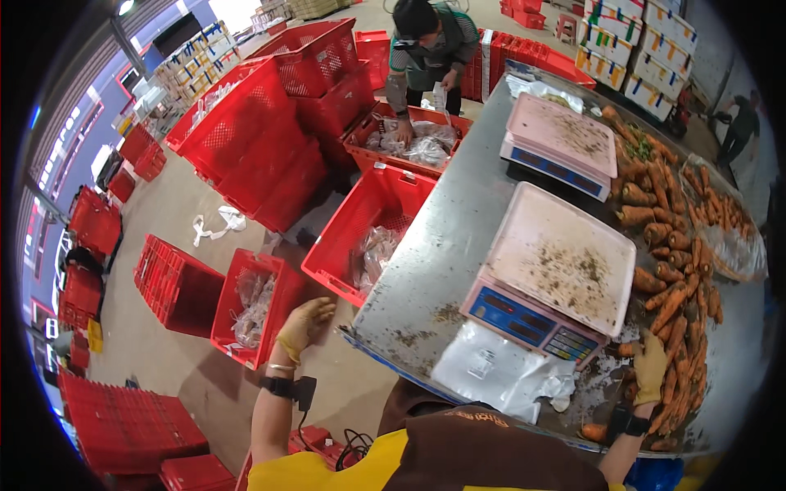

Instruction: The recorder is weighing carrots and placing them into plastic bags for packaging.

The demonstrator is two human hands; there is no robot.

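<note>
My left hand (304, 329), in a yellowish glove, hangs off the table's left corner with its fingers loosely apart and nothing in them. On the right, my gloved right hand (651, 368) is closed over a carrot (626, 349) whose end sticks out beside it; the fingertips are partly hidden. Many loose carrots (675, 307) lie around that hand along the table's right side. Between my hands stands a scale (557, 266) with a dirt-strewn, bare pan. Clear plastic bags (491, 368) lie flat in front of it.
A second scale (561, 135) stands farther back on the metal table (417, 303). A bag of carrots (720, 213) lies at the right. Red crates (372, 229) holding bagged goods stand left of the table, near tall crate stacks (262, 123). A co-worker (426, 49) reaches into one crate.
</note>
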